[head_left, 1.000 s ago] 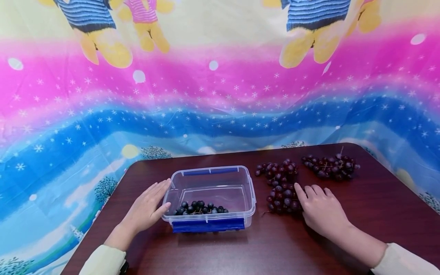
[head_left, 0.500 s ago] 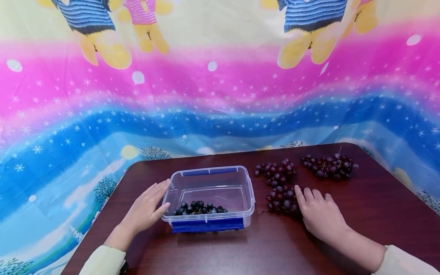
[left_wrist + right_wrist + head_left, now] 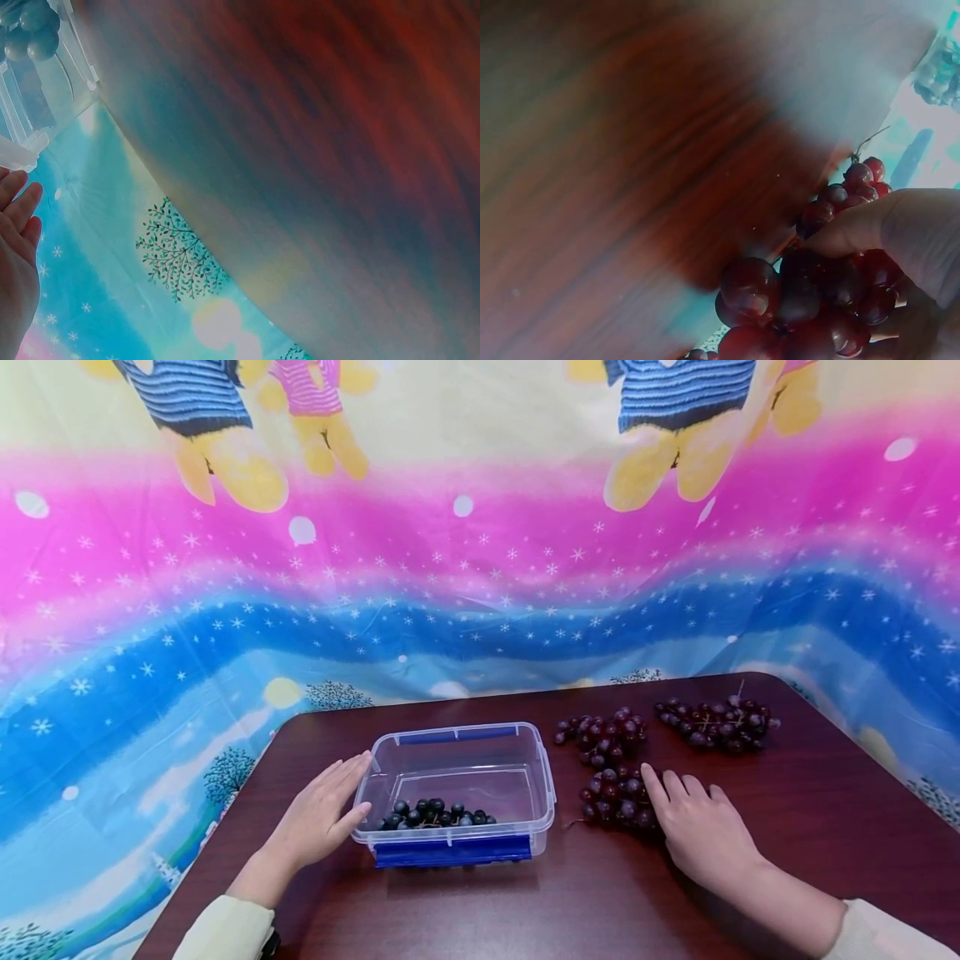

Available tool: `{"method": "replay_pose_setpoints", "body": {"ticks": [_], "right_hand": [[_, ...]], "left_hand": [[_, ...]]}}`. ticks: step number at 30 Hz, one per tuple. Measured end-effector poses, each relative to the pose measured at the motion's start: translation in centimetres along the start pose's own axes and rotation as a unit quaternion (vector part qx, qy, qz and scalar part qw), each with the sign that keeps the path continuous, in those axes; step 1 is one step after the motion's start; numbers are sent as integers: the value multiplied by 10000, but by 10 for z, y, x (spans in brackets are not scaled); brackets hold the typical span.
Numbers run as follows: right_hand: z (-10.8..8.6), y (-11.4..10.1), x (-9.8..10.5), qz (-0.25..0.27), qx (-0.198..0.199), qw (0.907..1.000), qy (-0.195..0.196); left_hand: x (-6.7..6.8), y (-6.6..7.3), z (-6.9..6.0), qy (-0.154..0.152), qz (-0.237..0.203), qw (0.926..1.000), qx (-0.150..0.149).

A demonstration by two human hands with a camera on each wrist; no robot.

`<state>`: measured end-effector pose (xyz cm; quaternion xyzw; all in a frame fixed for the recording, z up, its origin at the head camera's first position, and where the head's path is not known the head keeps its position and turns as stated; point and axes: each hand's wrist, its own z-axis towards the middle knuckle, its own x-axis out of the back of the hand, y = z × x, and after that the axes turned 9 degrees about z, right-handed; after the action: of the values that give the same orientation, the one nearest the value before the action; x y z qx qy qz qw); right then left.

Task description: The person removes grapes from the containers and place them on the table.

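My left hand (image 3: pixel 318 814) rests with straight fingers against the left side of a clear plastic food container (image 3: pixel 480 781) with blue clips. Inside, a bunch of dark grapes (image 3: pixel 431 812) lies along the near side. On the table to the right, my right hand (image 3: pixel 701 827) grips the right end of a bunch of red grapes (image 3: pixel 611 797). The right wrist view shows the thumb (image 3: pixel 855 229) lying across these grapes (image 3: pixel 806 300), with other fingers on their far side, partly hidden. At the left wrist view's edge, only part of the left hand (image 3: pixel 15 262) shows.
Another red grape bunch (image 3: pixel 603 735) lies just behind the gripped one, close to or touching it. A further bunch (image 3: pixel 720 724) sits at the back right. The dark wooden table (image 3: pixel 600 902) meets a printed cloth backdrop (image 3: pixel 480 585) at its far edge.
The view has shifted very slightly. My right hand has dipped a little at the grape bunch since a second ago; the left hand and the container stay put.
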<state>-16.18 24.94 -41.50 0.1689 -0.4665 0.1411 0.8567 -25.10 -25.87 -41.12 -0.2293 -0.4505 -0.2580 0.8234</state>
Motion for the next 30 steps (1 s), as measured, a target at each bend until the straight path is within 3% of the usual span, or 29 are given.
{"method": "replay_pose_setpoints", "body": {"ticks": [7,16,30], "right_hand": [[-1,-3,1,-28,-137,9998,-116],[4,-8,9,140,-399,9974,-590],[11,-18,20,404,-434,9932,-998]], "left_hand": [[0,1,0,-20,12,10000,29],[0,1,0,-11,9,10000,29],[1,1,1,-39,-16,10000,35]]}}
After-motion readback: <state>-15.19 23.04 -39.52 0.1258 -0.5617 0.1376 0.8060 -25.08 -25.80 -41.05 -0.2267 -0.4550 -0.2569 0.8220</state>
